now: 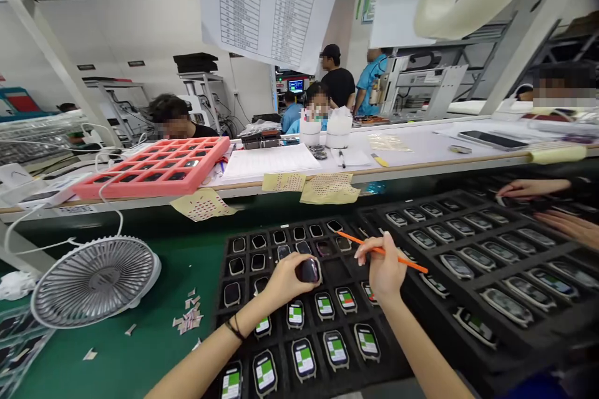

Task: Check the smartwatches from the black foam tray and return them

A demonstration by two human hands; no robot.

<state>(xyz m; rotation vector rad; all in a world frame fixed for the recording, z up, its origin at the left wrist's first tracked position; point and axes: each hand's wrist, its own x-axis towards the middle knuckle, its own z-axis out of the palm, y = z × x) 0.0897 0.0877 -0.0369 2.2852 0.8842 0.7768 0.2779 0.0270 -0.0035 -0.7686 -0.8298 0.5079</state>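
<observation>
My left hand (286,277) grips a smartwatch body (309,271) with a dark, glossy screen, lifted above a black foam tray (339,270). A thin orange stick (346,236) lies across the fingers of my right hand (387,268), which is closed on it over the tray's right side; its tip slants up to the left. Watch bodies fill most compartments around my hands. Those in the back rows have dark screens; several nearer ones, like a lit watch (304,358), show green and white blocks. My left fingers hide part of the held watch.
A second black tray of watches (508,307) adjoins on the right, with another person's hands (538,188) at its far end. A white round fan (96,283) and paper scraps (188,318) lie left on the green mat. A shelf holds a pink foam tray (154,184).
</observation>
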